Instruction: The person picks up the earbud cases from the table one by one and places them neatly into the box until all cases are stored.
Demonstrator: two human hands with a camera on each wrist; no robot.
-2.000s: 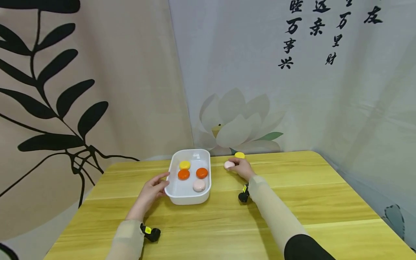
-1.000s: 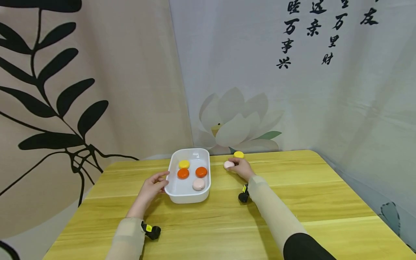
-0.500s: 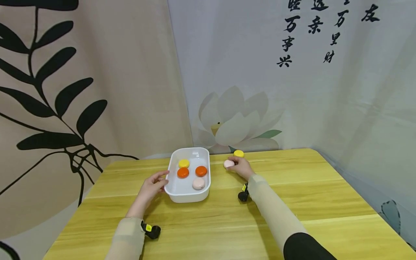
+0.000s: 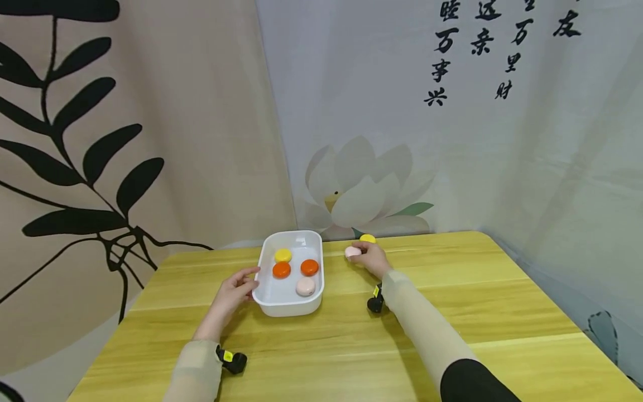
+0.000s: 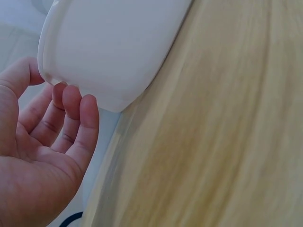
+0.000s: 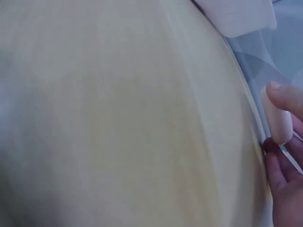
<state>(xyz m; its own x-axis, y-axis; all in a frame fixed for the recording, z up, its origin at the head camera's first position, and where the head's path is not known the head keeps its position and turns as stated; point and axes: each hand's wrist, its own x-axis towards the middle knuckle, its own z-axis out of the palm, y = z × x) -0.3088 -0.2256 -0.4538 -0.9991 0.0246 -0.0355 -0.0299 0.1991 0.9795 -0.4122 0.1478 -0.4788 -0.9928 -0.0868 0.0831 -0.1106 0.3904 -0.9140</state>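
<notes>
Head view shows the right grip (image 4: 373, 259) nearly closed, its thumb and fingers pinching a pale pink disc (image 4: 353, 252). This disc sits at the fingertips, on the left side of the right grip. From the right wrist it is seen by its edge: the long axis slants steeply, with the upper end by the thumb and the lower end above the curled fingers. It is smooth, matt and rounded at the rim. Whether it touches the surface (image 4: 452, 290), I cannot tell.

The left grip (image 4: 235, 289) has its fingers curled at the left side of a white tray (image 4: 286, 309), and holds this side with only the wall between thumb and fingers. The tray is deep, smooth and a little shiny, with rounded corners; its long axis points away from the person, to the right of the left grip.

Inside the tray, a yellow disc (image 4: 283, 255) and an orange disc (image 4: 281, 270) lie nearer to the left grip; a second orange disc (image 4: 309, 267) and a pink-white disc (image 4: 305, 287) lie farther right from it. Just beyond the right grip is another yellow disc (image 4: 368, 238), partly hidden by the fingers. The surface under both grips has yellowish wood grain.
</notes>
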